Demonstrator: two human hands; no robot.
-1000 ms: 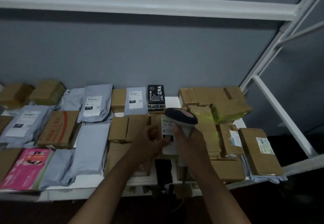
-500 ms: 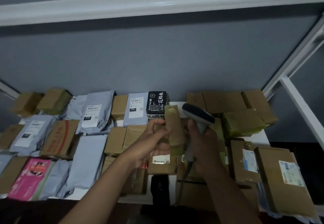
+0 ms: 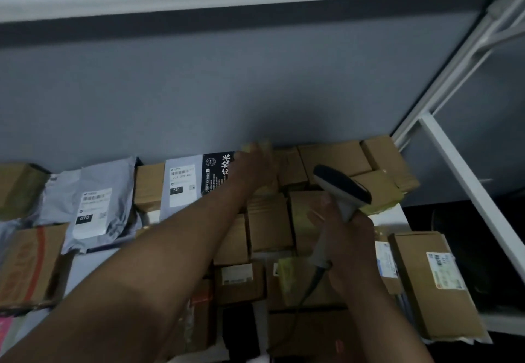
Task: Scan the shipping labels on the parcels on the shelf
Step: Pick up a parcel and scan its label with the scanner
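Currently, head view only, some motion blur.
left hand [image 3: 257, 168]: reached to the back row by the wall, fingers curled round a small tape-wrapped brown parcel [image 3: 262, 149]; parcel blurred, its label not visible.
right hand [image 3: 350, 244]: nearer the front, fingers clamped on the handle of the barcode scanner [image 3: 342, 189]; scanner head dark on top, tilted up and left, above the boxes.
scanner cable [image 3: 308, 291]: drops from the handle base down across the front boxes.
shelf [image 3: 85, 266]: white, packed with parcels lying flat, brown cardboard boxes in the middle and right, grey poly mailers on the left.
labels: grey mailer [image 3: 181, 185] at the back shows a white label marked 231; black box [image 3: 217, 173] with white print just right of it, partly behind the left forearm.
right front: large brown box [image 3: 437, 286], white label facing up.
frame: white upright [image 3: 466, 175] at right.
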